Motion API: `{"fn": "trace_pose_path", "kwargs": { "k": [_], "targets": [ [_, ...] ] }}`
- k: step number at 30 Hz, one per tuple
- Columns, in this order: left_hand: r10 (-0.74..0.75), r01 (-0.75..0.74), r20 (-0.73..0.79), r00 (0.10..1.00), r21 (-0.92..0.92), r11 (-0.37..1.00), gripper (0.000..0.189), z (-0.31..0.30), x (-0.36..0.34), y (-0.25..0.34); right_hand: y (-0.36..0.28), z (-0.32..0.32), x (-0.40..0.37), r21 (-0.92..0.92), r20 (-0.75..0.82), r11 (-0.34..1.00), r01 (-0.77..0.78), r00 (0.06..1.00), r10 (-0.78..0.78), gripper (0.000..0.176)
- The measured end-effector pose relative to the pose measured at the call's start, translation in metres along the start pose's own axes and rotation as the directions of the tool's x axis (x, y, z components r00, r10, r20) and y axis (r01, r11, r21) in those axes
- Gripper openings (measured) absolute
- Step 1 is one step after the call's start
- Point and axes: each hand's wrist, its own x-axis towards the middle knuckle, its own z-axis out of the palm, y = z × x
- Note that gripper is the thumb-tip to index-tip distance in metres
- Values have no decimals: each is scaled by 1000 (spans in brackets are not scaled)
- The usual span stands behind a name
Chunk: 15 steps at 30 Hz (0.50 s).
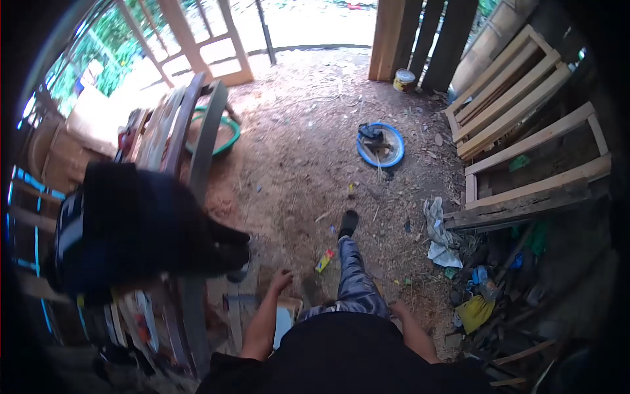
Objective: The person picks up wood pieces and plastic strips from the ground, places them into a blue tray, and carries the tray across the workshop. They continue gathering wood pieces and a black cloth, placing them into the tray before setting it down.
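Note:
My left hand hangs beside my left leg, holding nothing that shows, its fingers loosely bent and apart. A small yellow and red packet lies on the dirt floor to its right. My right hand is low by my right hip; its fingers are too blurred to make out. One foot in a dark shoe is stretched forward on the ground. At the left, another person in dark clothes leans over a long wooden bench.
A green basin sits beside the bench. Ahead lies a blue-rimmed basin with dark things in it. Wooden frames lean at the right, above a heap of rags and a yellow bag. A bucket stands near the doorway.

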Motion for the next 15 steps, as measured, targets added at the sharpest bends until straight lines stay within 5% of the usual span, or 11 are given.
{"fn": "trace_pose_path", "kwargs": {
  "k": [1, 2, 3, 4, 6, 9, 10, 11, 13, 15],
  "targets": [
    [-56, 56, -10, 998, 7, 998, 29, -9, 14, 10, -34, -12, 23, 67, -15, 998, 2, 1000, -1, 24],
    [-38, 41, 30, 999, -106, 994, 29, -28, 75, -44, -71, -24, 48, 94, -18, 996, 1, 1000, 1, 24],
    [-145, 143, 57, 988, 37, 989, 28, -44, 121, -76, -108, -37, 73, 113, -45, 993, 37, 998, -32, 28],
    [-164, 200, 132, 978, -348, 916, 24, -46, 123, -69, -142, -52, 91, 133, -76, 989, 69, 995, -59, 32],
    [-46, 38, -33, 998, -213, 976, 24, -40, 87, 39, -226, -88, 120, 146, -81, 987, 65, 995, -54, 35],
    [-426, 316, 314, 848, 346, 883, 29, -82, 184, 47, -333, -133, 127, 193, -202, 937, 290, 947, -251, 41],
    [-490, 491, 83, 868, 10, 871, 33, -56, 163, 137, -371, -148, 118, 283, -226, 890, 356, 927, -299, 43],
    [-483, 483, 91, 871, 25, 875, 33, -42, 186, 174, -397, -162, 124, 293, -241, 887, 357, 925, -293, 43],
    [-239, 228, -133, 962, -91, 969, 35, -27, 234, 239, -443, -185, 135, 154, -233, 902, 404, 902, -364, 50],
    [-152, 150, -47, 987, -35, 988, 39, -10, 282, 309, -475, -209, 139, 60, -299, 942, 331, 906, -299, 53]
  ]
}}
